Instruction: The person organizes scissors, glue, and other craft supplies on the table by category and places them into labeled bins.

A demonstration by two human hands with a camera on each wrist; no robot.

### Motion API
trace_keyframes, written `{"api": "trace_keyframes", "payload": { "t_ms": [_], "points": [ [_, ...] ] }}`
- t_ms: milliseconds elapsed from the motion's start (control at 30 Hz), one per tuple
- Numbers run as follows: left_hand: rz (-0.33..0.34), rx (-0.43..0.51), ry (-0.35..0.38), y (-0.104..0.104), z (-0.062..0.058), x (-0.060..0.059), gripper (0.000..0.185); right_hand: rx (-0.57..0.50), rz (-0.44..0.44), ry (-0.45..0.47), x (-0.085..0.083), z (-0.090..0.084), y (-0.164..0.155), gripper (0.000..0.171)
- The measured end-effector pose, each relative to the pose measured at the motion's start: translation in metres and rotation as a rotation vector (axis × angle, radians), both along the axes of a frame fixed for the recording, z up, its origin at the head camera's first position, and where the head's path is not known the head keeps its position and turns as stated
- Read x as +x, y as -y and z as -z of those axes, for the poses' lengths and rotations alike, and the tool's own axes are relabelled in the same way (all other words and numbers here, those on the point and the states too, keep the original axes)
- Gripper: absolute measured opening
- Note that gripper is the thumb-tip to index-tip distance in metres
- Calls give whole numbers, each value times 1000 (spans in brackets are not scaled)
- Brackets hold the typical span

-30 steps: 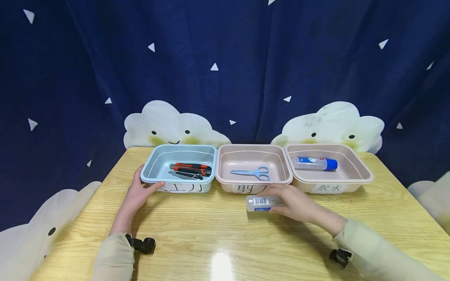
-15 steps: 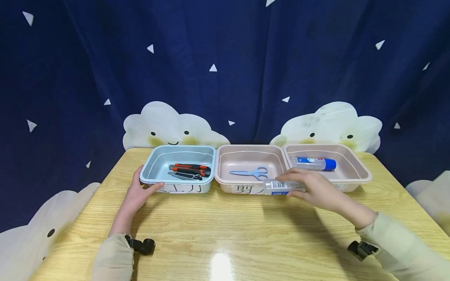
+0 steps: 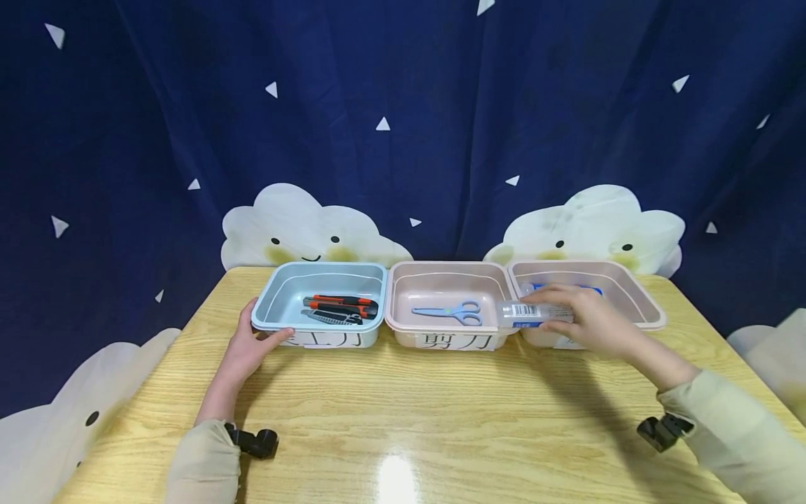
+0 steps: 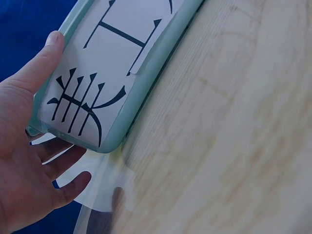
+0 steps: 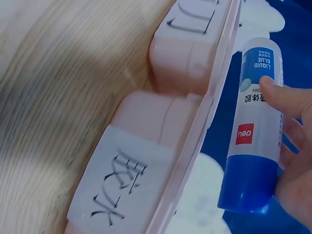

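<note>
My right hand (image 3: pixel 595 323) pinches a clear liquid glue bottle (image 5: pixel 254 122) with a blue cap between thumb and fingers. The bottle lies sideways above the front rim, where the middle pink bin (image 3: pixel 456 280) and the right pink bin (image 3: pixel 639 301) meet. Behind that hand, another glue bottle (image 3: pixel 532 287) rests in the right bin, mostly hidden. My left hand (image 3: pixel 248 348) grips the near left corner of the light blue bin (image 4: pixel 114 136), thumb on its front, fingers round the side. Utility knives (image 3: pixel 343 308) lie in the blue bin, blue scissors (image 3: pixel 448 311) in the middle one.
The three bins stand side by side at the back of a wooden table (image 3: pixel 352 420), with paper labels on their fronts. A dark blue curtain (image 3: pixel 352 105) with white clouds hangs right behind them.
My right hand has lifted the glue bottle and carried it right and away from me, from in front of the middle bin to the right bin's edge. The left hand has stayed in place.
</note>
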State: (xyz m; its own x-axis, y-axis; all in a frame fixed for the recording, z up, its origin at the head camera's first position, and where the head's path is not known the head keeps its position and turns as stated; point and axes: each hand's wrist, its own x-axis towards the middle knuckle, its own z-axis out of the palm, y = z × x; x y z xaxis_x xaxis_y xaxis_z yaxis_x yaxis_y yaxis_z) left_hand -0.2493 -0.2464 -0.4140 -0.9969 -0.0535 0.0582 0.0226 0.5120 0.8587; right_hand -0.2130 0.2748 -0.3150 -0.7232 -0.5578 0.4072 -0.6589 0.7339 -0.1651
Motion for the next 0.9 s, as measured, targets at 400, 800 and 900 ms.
{"api": "trace_keyframes", "payload": {
  "t_ms": [400, 800, 900],
  "points": [
    [10, -1, 13, -1, -2, 2, 102, 10, 91, -53, -22, 2, -34, 45],
    [8, 3, 9, -1, -4, 3, 101, -3, 152, 38, -46, 20, -57, 44],
    [7, 10, 8, -1, -3, 3, 102, 0, 164, 76, -51, 27, -62, 44]
  ]
}}
